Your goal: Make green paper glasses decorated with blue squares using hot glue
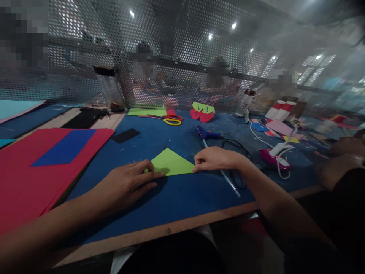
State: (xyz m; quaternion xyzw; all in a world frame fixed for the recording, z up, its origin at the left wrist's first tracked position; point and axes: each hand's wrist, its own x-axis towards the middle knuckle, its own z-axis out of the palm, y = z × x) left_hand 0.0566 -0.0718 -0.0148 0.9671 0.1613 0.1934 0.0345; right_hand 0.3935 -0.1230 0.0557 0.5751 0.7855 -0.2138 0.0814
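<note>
1. Left hand (134, 182): fingers loosely spread, tips on the green paper (173, 163). Right hand (215, 158): fingers curled at its corner; whether pinching, I can't tell.
2. Nearer the person than the glue gun (210, 134), blue tabletop (185, 194) runs open to the wooden edge (199, 221).
3. Left of the gun, the paper lies triangular.

left hand (131, 182) palm down, half spread; right hand (213, 158) curled.

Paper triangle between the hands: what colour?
The paper triangle is lime green, best seen in the head view.
</note>
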